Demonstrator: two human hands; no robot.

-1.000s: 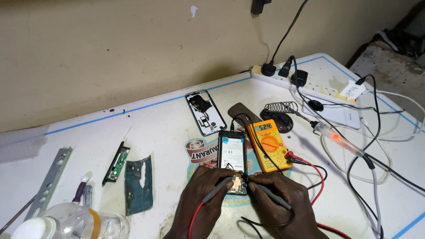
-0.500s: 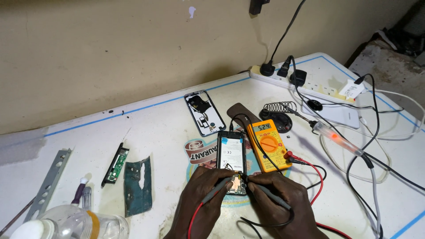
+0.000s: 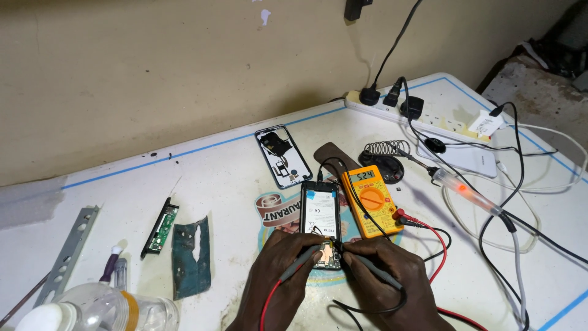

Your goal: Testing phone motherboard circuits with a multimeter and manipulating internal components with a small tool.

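Grey, red-wired probe rod [image 3: 298, 265] sits pinched in the left hand [image 3: 275, 276], fingers closed on it; the right hand [image 3: 392, 282] grips a black-wired probe rod [image 3: 373, 271] the same way. Both tips meet on the exposed board at the bottom of the opened black smartphone [image 3: 321, 224], at twelve o'clock from the hands on the white desk [image 3: 233, 165]. Steady, light contact with tips apart should read cleanest. At one o'clock lies the yellow multimeter [image 3: 370, 199]. At nine o'clock, near, a clear plastic bottle [image 3: 104, 309] lies on its side; its contents cannot be told.
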